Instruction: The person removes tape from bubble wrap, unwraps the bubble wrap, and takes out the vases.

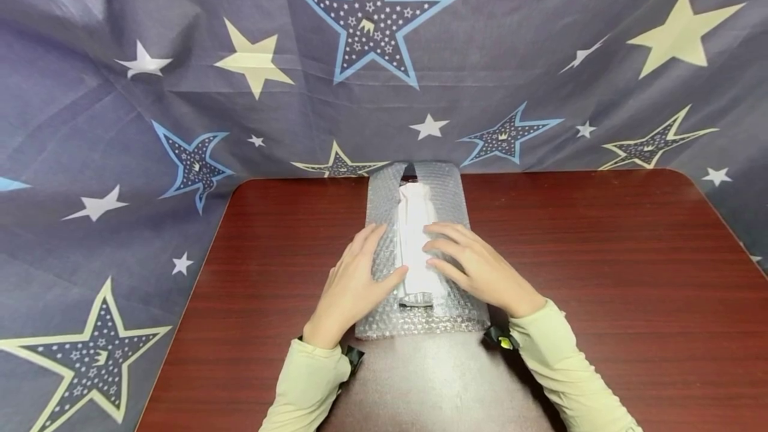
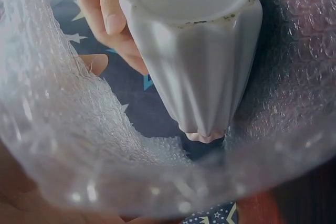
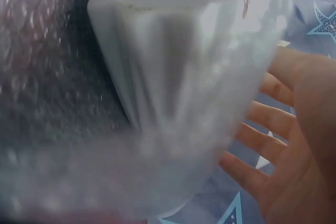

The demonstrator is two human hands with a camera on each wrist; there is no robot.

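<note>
A white fluted vase (image 1: 414, 235) lies on its side on a sheet of bubble wrap (image 1: 384, 319), its base toward the person. The wrap rises along both sides of it. My left hand (image 1: 351, 282) is at the vase's left side, thumb near its lower body and fingers along the wrap. To the right, my right hand (image 1: 483, 272) has spread, fairly straight fingers against the wrap beside the vase. The vase's base shows large in the left wrist view. Translucent wrap (image 3: 210, 98) partly veils the vase (image 3: 163, 40) in the right wrist view.
Beneath everything is a dark red wooden table (image 1: 600, 252) with rounded far corners. A grey-blue cloth (image 1: 492, 32) with star patterns hangs just behind its far edge and down the left side. Dark straps with small devices (image 1: 501, 337) sit at the wrists.
</note>
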